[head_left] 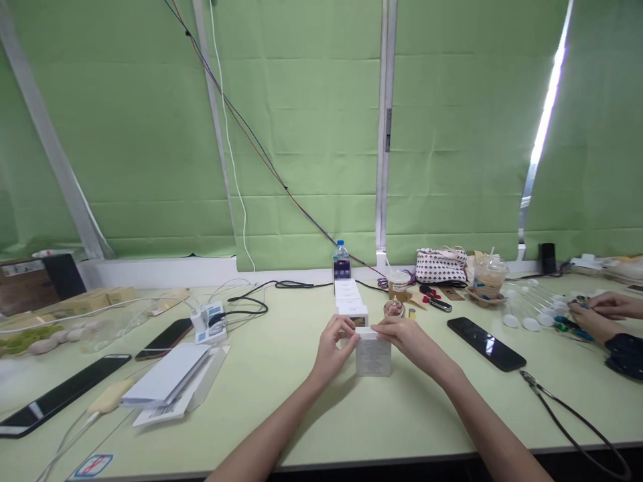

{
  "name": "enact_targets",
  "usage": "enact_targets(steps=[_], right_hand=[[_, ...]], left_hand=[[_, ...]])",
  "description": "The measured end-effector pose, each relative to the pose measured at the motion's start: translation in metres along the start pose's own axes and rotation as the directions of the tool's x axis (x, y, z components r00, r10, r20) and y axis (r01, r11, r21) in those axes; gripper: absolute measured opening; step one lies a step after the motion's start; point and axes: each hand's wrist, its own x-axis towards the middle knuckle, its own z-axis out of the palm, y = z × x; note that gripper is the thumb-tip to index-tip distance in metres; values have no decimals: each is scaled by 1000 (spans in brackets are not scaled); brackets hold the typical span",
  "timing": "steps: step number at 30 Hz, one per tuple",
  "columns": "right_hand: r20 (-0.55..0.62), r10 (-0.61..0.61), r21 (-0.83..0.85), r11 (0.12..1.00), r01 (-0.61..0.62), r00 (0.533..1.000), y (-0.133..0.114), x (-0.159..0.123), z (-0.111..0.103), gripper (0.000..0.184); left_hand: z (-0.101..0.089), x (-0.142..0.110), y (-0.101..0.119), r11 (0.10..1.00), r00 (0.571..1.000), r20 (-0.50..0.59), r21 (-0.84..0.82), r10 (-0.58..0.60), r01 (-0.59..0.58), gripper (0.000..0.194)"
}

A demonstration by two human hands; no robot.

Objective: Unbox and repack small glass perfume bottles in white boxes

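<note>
A small white box (pixel 373 358) with faint print on its front stands upright on the table in front of me. My left hand (pixel 334 345) grips its upper left corner, thumb and fingers curled round the edge. At the top right corner, my right hand (pixel 409 341) presses its fingers on the box's top edge. Directly behind it, a row of similar white boxes (pixel 348 294) runs away from me toward a water bottle (pixel 341 261) with a blue cap.
Left lie folded white papers (pixel 168 378), phones (pixel 163 338) and a power strip (pixel 211 323) with cables. Right are a black phone (pixel 486 343), a lanyard (pixel 567 408), drink cups (pixel 398 286) and a patterned pouch (pixel 441 266). Another person's hands (pixel 597 318) work at far right beside clear tubes (pixel 535 304).
</note>
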Motion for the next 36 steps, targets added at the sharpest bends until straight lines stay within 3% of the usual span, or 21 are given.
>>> enact_targets(steps=[4,9,16,24,36], right_hand=[[-14,0,-8,1000,0,1000,-2,-1,-2,31],[-7,-2,-7,1000,2,1000,-5,-2,-3,32],[-30,-32,8,999,32,999,0,-2,-1,30],[-77,142,119,984,-132,987,15,-3,-2,22],[-92,49,-62,997,-55,995,4,-6,-2,34]], left_hand=[[2,1,-2,998,1000,-10,-55,-16,15,16],[2,1,-8,984,990,85,-128,-116,127,23],[1,-1,-7,988,992,86,-112,-95,104,23],[3,-1,-7,986,993,83,-139,-86,97,20],[7,-2,-2,978,991,34,-160,-127,131,21]])
